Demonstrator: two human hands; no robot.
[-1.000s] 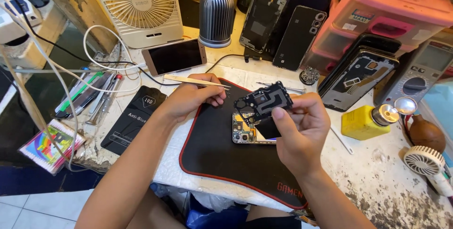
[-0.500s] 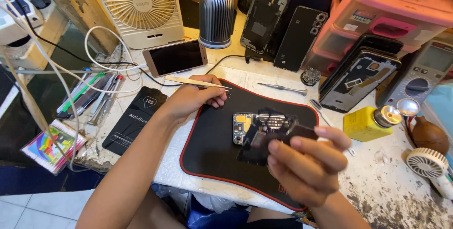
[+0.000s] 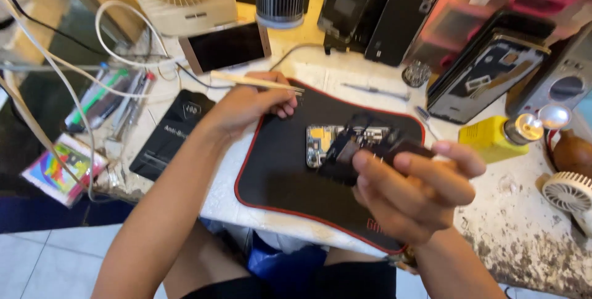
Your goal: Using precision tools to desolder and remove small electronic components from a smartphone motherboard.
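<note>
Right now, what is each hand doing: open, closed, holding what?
Left hand: closed on light-coloured tweezers, resting at the edge of the black work mat.
Right hand: closed on a dark phone part, raised above the opened phone.

Bright, even daylight, soft shadows only; the right hand (image 3: 414, 189) smears with motion blur, and the black part (image 3: 370, 151) it grips looks soft too.

Open passage: bare left half of the black mat (image 3: 277, 169). Obstructions: opened phone (image 3: 345, 142) at mat centre, yellow bottle (image 3: 493, 139) right, upright phone housings (image 3: 382, 9) behind, cables (image 3: 105, 40) left.
</note>
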